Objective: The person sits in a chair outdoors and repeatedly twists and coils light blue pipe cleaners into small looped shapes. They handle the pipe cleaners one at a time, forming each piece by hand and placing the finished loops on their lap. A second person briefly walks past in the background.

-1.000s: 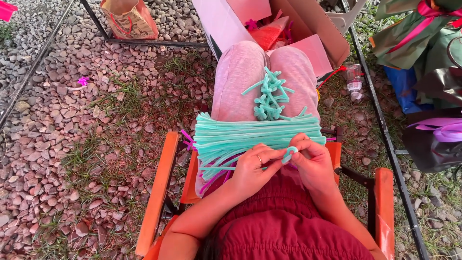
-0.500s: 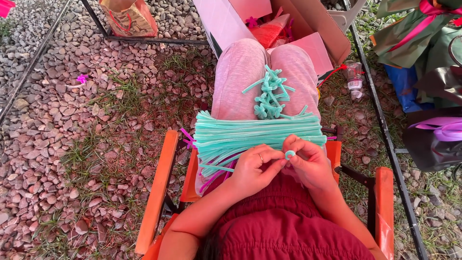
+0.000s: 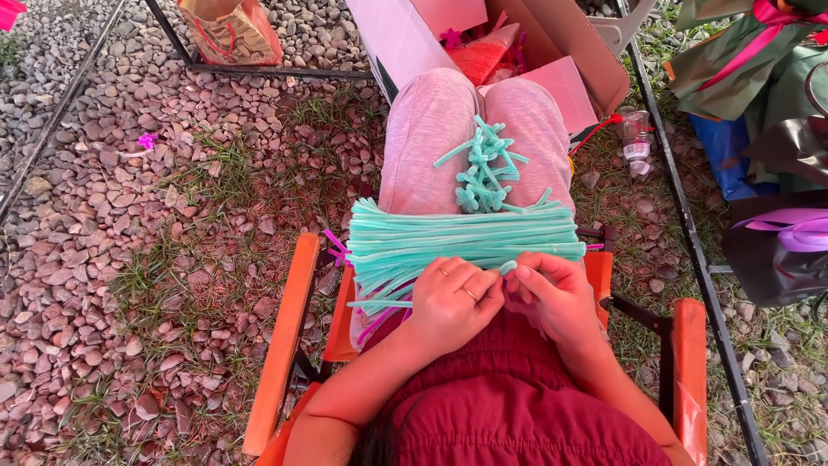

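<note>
Where fingers [image 3: 509, 278] meet — teal stem's [image 3: 508, 267] end hidden.

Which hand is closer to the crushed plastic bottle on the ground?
Right. The right hand rests on the lap below-left of the plastic bottle; the left hand lies further left, beside it.

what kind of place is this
Probably an outdoor craft spot: gravel ground with grass tufts, an orange folding chair, and a bundle of teal pipe cleaners across the lap beside an open cardboard box.
</note>
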